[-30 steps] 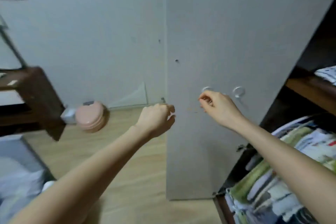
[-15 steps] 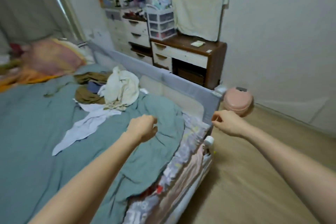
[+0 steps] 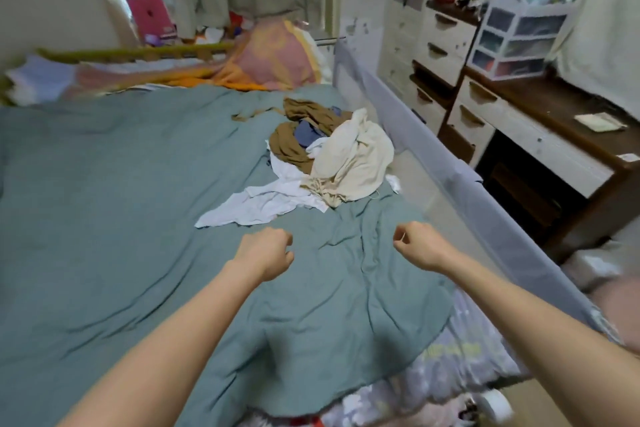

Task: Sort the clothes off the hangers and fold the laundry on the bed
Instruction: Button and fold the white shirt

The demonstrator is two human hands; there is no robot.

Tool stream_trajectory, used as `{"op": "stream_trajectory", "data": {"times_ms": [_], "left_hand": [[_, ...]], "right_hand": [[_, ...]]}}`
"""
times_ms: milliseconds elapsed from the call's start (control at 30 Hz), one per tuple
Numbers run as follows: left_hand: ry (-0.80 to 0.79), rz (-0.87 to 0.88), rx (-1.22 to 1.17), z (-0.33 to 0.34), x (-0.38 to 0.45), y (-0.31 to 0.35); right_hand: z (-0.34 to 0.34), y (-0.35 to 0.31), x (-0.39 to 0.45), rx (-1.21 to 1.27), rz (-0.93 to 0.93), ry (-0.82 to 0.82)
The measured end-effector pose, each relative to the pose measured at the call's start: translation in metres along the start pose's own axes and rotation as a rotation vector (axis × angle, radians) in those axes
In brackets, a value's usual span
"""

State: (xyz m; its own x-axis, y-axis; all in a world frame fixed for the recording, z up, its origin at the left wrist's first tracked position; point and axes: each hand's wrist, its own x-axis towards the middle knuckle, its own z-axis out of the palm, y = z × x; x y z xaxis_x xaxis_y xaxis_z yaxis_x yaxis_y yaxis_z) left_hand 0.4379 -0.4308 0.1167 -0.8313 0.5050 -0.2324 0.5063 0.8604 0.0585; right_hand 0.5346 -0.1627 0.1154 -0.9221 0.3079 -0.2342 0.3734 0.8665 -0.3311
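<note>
Teal blanket covers the bed [image 3: 104, 218]. Your left hand [image 3: 266, 255], fingers curled w/ nothing in them, hovers over it; laundry pile [image 3: 325, 156] lies unfolded beyond, near the rail. Right hand [image 3: 420, 246] likewise fisted, empty. No hangers visible; folding not begun.

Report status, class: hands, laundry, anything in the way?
Left hand and right hand fisted, holding nothing visible, above the blanket. Laundry pile unfolded on the bed, beyond both hands. Nothing between hands and pile.
</note>
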Motion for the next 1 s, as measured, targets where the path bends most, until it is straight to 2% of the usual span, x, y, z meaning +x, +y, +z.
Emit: {"op": "stream_trajectory", "data": {"times_ms": [300, 600, 733, 900, 1000], "left_hand": [[-0.136, -0.199, -0.089, 0.045, 0.065, -0.066], [-0.161, -0.317, -0.275, 0.142, 0.193, -0.133], [-0.084, -0.329, -0.315, 0.204, 0.252, -0.145], [0.171, -0.275, -0.418, 0.262, 0.312, -0.146], [0.238, -0.268, -0.409, 0.278, 0.349, -0.148]], "right_hand": [[0.051, -0.038, 0.131, -0.076, -0.098, -0.094], [0.160, -0.070, 0.270, -0.222, -0.180, -0.126], [0.217, -0.064, 0.345, -0.200, -0.226, -0.124], [0.269, -0.042, 0.416, -0.181, -0.276, 0.016], [0.284, -0.025, 0.445, -0.146, -0.254, 0.065]]}}
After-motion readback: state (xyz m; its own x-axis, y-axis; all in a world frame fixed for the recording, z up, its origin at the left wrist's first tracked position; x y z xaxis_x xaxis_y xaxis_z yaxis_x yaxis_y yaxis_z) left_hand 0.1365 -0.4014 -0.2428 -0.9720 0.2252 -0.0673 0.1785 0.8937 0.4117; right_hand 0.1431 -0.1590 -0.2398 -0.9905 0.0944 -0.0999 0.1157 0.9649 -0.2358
